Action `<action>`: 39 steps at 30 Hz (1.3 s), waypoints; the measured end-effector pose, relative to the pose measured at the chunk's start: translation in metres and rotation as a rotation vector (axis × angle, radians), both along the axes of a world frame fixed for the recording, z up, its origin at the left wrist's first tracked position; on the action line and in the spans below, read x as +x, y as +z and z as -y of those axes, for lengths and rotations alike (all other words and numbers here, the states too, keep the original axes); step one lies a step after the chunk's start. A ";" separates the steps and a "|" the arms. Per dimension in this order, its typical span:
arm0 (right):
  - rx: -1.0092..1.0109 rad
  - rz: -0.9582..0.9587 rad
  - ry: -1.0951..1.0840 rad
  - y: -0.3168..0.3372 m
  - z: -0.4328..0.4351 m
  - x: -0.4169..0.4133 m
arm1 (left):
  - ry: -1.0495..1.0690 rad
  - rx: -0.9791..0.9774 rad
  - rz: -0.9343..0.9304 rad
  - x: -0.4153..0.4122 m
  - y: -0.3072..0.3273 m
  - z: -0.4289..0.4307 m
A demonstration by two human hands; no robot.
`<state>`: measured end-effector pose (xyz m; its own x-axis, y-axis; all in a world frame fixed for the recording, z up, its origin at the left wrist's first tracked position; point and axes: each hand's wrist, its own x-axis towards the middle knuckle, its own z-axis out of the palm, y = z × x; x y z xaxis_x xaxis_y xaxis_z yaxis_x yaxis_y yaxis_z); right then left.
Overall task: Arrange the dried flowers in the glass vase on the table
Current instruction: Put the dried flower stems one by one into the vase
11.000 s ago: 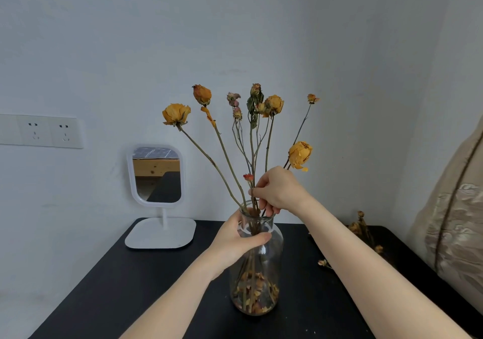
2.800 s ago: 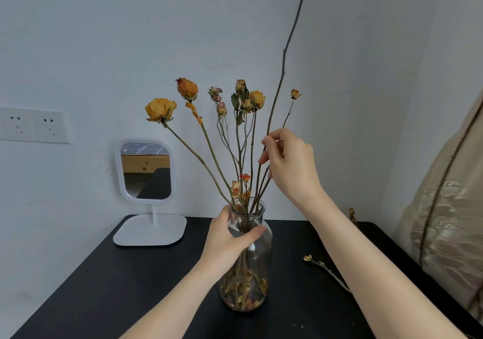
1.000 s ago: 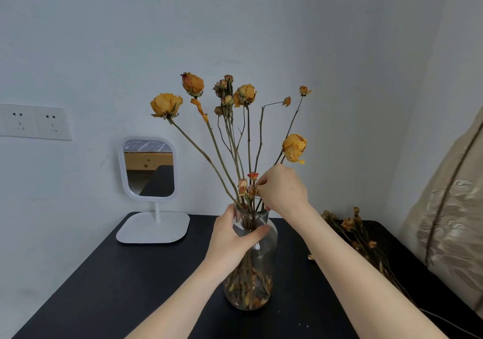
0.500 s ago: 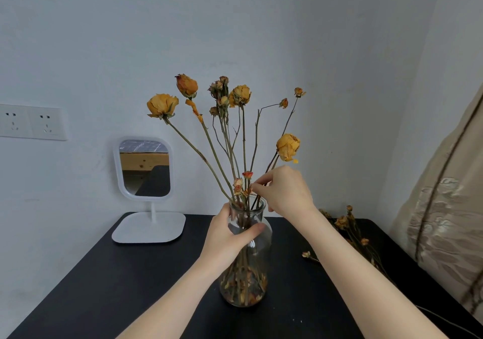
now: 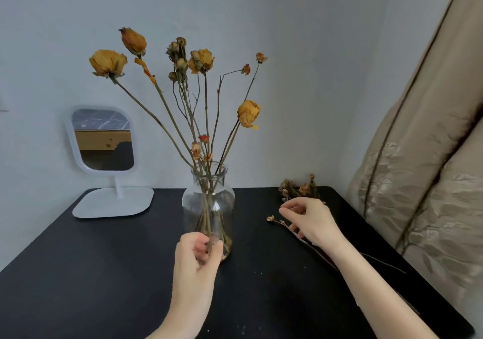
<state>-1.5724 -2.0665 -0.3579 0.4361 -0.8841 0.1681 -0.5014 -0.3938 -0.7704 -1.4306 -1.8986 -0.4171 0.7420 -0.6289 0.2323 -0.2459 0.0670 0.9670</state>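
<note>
The vase [image 5: 208, 200] stands upright near the middle of the black table [image 5: 91, 265], clear glass with a narrow neck and a round body; the flowers [image 5: 201, 60] in it fan out above the rim, long bare stems crossing inside the glass, yellow and orange heads at the top and one yellow head [image 5: 248, 112] hanging lower to the right; a few small red and pale buds [image 5: 200, 144] sit just above the neck. The left hand [image 5: 197, 257] is at the foot of the vase on the near side, fingers curled loosely against the glass, thumb and forefinger close together; whether it truly grips the vase cannot be told. The right hand [image 5: 309, 219] hovers right of the vase, apart from it, fingers half curled and spread, holding nothing that can be made out; under it a loose stem [image 5: 274, 219] with a small bud lies on the table, and a bunch of more dried flowers [image 5: 298, 188] lies behind it near the wall. A white stand mirror [image 5: 103, 140] stands at the back left; a beige curtain [image 5: 431, 168] hangs at the right.
</note>
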 end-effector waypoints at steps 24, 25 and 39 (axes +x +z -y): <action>-0.112 -0.570 -0.098 -0.059 0.063 -0.061 | -0.156 0.835 0.420 -0.099 -0.013 0.183; -0.110 -0.592 -0.106 -0.060 0.064 -0.058 | -0.166 0.846 0.406 -0.099 -0.012 0.185; 0.013 -0.358 -0.190 -0.049 0.065 -0.057 | -0.156 0.752 0.277 -0.067 -0.005 0.169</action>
<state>-1.6292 -2.1314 -0.4065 0.2938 -0.9556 0.0239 -0.8018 -0.2600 -0.5381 -1.4981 -2.0672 -0.4218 0.6107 -0.7810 -0.1309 -0.5238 -0.5224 0.6729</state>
